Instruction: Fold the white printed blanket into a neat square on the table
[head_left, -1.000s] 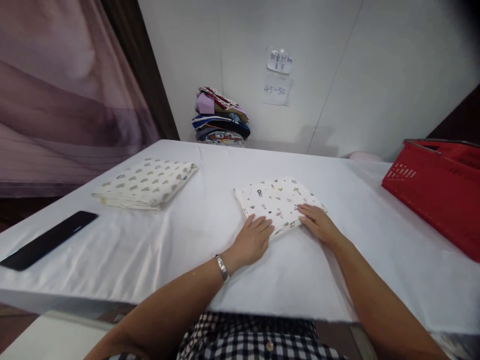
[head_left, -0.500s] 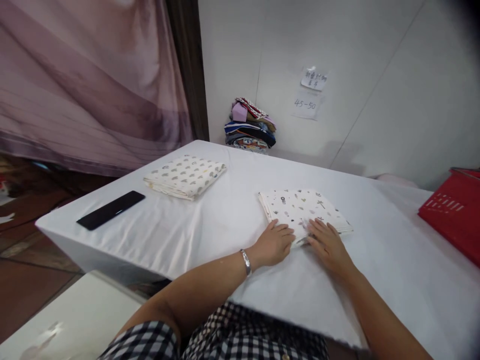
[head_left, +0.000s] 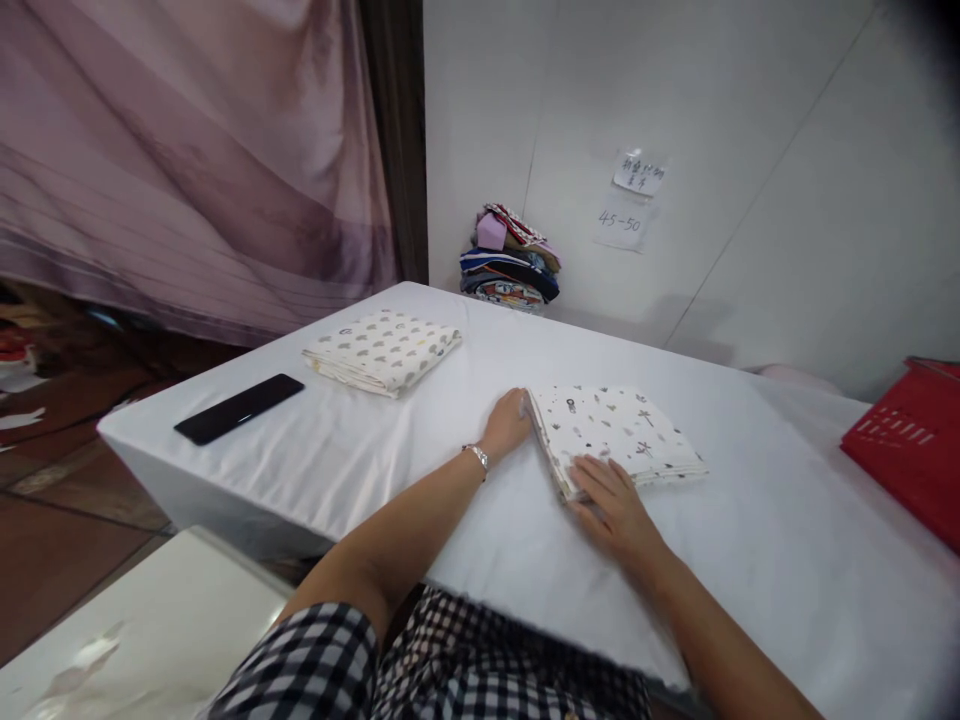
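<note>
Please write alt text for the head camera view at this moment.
A person's two bare hands rest on a folded white cloth with small dark prints on a white-covered table: left hand at its left edge, right hand on its near corner. Farther left lie another folded patterned cloth and a black flat device.

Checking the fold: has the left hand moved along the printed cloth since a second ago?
Yes. The left hand slid from the near edge of the folded printed cloth to its far-left corner.

Phone [head_left: 239, 408] left of folded cloth [head_left: 382, 350]
</note>
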